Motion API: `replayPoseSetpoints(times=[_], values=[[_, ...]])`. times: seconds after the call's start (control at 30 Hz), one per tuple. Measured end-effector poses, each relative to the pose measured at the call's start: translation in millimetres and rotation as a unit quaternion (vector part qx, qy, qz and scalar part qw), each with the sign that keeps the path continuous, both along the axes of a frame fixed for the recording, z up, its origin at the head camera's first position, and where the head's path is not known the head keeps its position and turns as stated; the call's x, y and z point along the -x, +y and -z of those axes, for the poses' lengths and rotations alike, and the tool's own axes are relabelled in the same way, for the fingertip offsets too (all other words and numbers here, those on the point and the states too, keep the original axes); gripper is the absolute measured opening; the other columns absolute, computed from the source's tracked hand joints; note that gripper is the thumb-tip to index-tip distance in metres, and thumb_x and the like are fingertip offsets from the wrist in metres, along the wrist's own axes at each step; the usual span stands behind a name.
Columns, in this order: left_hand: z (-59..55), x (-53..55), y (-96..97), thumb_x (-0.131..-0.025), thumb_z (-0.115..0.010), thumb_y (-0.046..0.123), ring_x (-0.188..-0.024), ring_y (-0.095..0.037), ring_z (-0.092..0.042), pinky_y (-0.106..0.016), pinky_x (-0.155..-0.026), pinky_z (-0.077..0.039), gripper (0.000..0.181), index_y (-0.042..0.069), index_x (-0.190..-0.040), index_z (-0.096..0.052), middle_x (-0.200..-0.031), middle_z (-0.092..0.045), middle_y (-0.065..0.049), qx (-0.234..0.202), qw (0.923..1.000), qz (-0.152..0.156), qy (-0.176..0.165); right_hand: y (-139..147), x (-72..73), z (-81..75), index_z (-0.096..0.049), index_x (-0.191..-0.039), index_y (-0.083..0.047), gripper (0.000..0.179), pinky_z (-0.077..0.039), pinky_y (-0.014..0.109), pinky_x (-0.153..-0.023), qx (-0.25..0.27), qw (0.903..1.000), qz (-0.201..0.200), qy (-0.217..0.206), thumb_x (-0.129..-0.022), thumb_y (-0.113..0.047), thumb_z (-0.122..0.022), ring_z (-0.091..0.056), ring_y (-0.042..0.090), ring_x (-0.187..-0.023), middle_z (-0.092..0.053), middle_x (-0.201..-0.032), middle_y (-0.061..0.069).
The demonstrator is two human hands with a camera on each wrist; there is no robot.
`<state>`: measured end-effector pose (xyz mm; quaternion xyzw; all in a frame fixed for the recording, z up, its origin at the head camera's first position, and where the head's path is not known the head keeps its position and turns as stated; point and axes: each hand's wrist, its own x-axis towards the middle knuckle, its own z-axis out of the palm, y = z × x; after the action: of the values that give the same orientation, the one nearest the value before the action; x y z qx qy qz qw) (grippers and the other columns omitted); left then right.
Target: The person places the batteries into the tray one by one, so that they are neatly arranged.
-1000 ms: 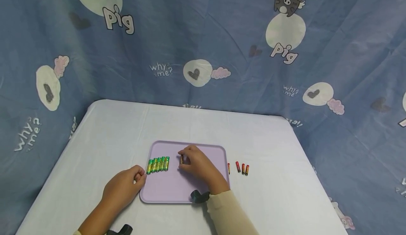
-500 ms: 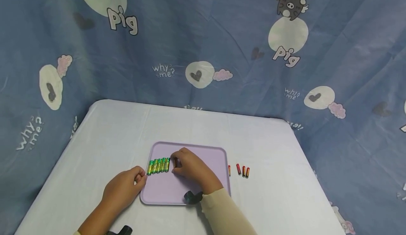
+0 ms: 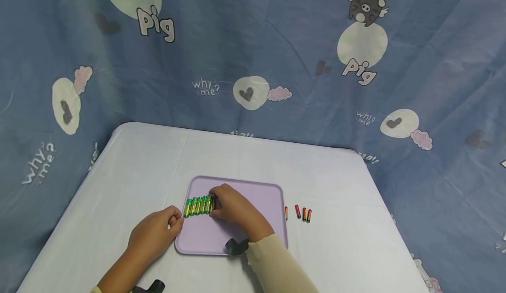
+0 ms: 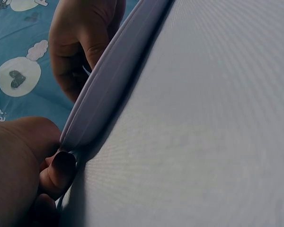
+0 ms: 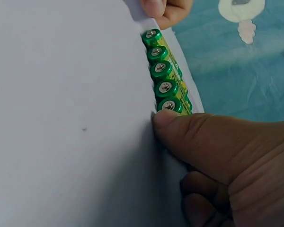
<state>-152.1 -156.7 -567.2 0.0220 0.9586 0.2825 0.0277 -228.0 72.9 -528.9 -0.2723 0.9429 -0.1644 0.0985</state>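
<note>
In the head view, my left hand point(image 3: 156, 229) is at the left edge of a lilac tray point(image 3: 201, 238). The left wrist view has its thumb and curled fingers pinching the tray's rim point(image 4: 104, 71). A row of several green-and-yellow batteries point(image 3: 197, 206) lies side by side at the tray's left. At the row's right end, my right hand point(image 3: 235, 209) holds a slim, dark-sided battery point(image 3: 214, 204) by its two ends, between thumb and finger. In the right wrist view the thumb point(image 5: 194, 132) hides that battery and touches the nearest green one.
Several small red-and-dark batteries point(image 3: 304, 214) lie on the white-covered table point(image 3: 348, 240), just right of the tray. A blue printed curtain point(image 3: 253, 29) hangs behind the table. Black wrist mounts point(image 3: 237, 247) show at both wrists.
My right hand has carried the dark battery left across the tray, up against the green row. The left hand has stayed at the tray's edge.
</note>
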Motion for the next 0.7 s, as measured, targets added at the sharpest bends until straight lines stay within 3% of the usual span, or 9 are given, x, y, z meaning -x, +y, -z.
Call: replayPoseSetpoints(times=[0.53, 0.7], values=[[-4.4, 0.4, 0.8, -0.096, -0.068, 0.03, -0.068, -0.014, -0.049, -0.033, -0.059, -0.036, 0.01, 0.022, -0.094, -0.063, -0.073, -0.053, 0.008, -0.002, 1.0, 0.006, -0.003, 2, 1.4, 3.4, -0.065, -0.132, -0.014, 0.058, -0.048, 0.019, -0.093, 0.005, 0.9998, -0.019, -0.009, -0.083, -0.033, -0.09, -0.054, 0.001, -0.097, -0.063, -0.108, -0.008], [-3.6, 0.4, 0.7, -0.096, -0.069, 0.031, -0.068, -0.014, -0.05, -0.033, -0.06, -0.037, 0.01, 0.022, -0.094, -0.063, -0.073, -0.054, 0.008, 0.0, 1.0, 0.006, 0.0, 11, -1.3, 3.2, -0.063, -0.137, -0.016, 0.065, -0.048, 0.023, -0.101, 0.019, 0.9996, 0.002, -0.02, -0.082, -0.039, -0.09, -0.057, 0.004, -0.108, -0.064, -0.117, -0.006]])
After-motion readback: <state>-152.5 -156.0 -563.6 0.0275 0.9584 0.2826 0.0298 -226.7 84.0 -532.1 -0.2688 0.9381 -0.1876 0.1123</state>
